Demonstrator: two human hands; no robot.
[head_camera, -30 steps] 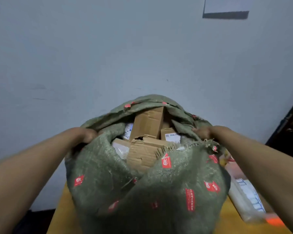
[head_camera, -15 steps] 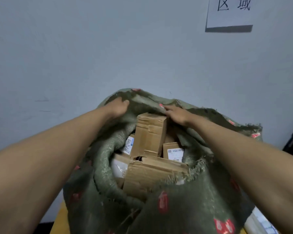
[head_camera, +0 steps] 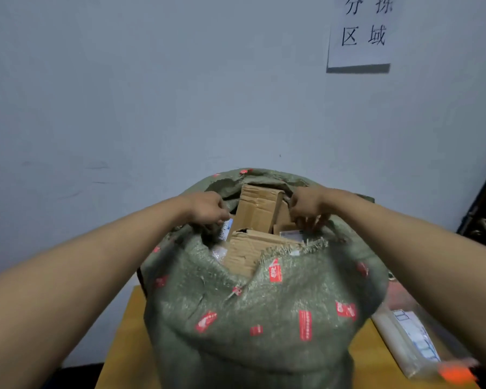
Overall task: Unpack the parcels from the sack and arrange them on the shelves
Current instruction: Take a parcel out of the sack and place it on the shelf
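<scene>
Both hands reach into a green sack (head_camera: 264,313) of cardboard parcels (head_camera: 260,210) on the tabletop (head_camera: 124,341). Left hand (head_camera: 206,209) and right hand (head_camera: 306,206) curl at the sack's mouth; what they grip is unclear.

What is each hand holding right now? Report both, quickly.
Left hand: fingers curled, gripping the sack edge at its opening.
Right hand: fingers curled down at the sack's opening; whether they grip fabric or a parcel cannot be told.

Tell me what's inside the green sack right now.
The green sack shows cardboard boxes in its mouth: a tall upright box, a crumpled box in front, and labelled parcels beside both hands. Everything below the rim is hidden by the fabric.
</scene>
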